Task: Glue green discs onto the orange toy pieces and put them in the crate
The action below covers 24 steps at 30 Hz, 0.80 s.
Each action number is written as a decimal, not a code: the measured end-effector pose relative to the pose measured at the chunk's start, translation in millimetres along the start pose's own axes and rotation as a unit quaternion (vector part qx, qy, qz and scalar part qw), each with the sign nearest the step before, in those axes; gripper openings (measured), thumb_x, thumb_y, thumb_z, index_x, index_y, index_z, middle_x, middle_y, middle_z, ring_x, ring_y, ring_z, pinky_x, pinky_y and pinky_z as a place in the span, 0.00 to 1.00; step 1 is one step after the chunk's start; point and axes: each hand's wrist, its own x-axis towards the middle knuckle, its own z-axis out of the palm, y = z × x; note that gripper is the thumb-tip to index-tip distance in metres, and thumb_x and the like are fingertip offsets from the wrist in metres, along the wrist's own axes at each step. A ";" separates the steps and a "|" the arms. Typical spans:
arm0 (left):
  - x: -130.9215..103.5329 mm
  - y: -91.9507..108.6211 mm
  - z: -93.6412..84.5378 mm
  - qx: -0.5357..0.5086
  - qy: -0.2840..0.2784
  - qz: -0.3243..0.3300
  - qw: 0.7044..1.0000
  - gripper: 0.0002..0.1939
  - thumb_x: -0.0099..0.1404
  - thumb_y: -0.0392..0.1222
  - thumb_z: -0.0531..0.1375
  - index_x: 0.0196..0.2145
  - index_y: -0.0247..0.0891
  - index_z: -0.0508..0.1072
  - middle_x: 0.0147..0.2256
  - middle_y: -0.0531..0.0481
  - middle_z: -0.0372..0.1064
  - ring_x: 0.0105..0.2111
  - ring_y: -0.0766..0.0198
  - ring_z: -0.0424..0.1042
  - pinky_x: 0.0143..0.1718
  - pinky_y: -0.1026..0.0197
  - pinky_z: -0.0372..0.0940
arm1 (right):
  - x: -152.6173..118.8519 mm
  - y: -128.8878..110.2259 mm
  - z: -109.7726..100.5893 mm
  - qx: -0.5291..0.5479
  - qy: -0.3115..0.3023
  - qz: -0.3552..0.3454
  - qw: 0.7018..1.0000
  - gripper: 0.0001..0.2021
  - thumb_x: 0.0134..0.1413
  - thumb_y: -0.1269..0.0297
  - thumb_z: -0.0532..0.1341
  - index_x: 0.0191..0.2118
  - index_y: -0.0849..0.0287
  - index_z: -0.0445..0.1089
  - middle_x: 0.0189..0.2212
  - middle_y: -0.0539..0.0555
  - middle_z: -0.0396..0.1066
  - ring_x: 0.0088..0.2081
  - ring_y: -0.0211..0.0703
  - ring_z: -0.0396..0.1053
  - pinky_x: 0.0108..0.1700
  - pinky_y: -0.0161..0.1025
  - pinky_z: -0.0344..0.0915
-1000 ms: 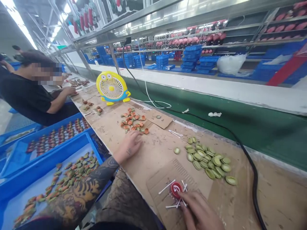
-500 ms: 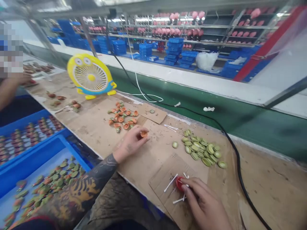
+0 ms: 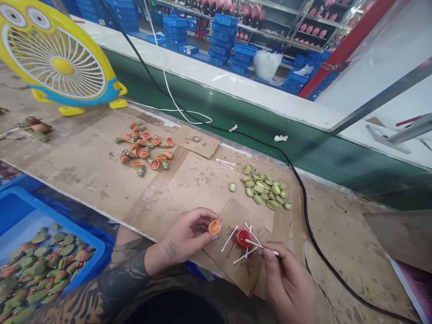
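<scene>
Between the thumb and fingers of my left hand [image 3: 187, 236] is a small orange hollow piece [image 3: 214, 227], its open side facing up. My right hand [image 3: 290, 279] pinches a cotton swab [image 3: 254, 244], whose far tip is at the small round pot of red liquid [image 3: 243, 238]. Several loose swabs [image 3: 229, 238] lie around the pot on a cardboard sheet [image 3: 216, 257]. Farther back left is a cluster of orange and green pieces [image 3: 143, 153]. A heap of green oval shells [image 3: 266, 186] lies behind the pot, with one shell [image 3: 232, 186] apart from it.
A yellow fan [image 3: 63, 66] stands at the back left. Below the table edge, a blue tray [image 3: 96, 245] holds many finished-looking pieces. A black cable [image 3: 305, 198] crosses the table on the right. Spare swabs [image 3: 225, 163] and a bottle cap [image 3: 196, 139] lie near the green wall.
My left hand has brought the orange piece from beside the cluster toward the red pot. My right hand has drawn back slightly, showing the swab and pot. The view has shifted nearer and to the right.
</scene>
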 end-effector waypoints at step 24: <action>10.7 5.1 -1.2 0.117 -0.030 0.116 0.986 0.13 0.60 0.27 0.69 0.41 0.39 0.81 0.43 0.42 0.82 0.44 0.58 0.81 0.49 0.58 0.74 | 15.7 -35.9 32.3 0.167 -0.032 0.073 0.983 0.07 0.73 0.62 0.60 0.43 0.54 0.76 0.32 0.48 0.77 0.34 0.37 0.75 0.36 0.29 0.71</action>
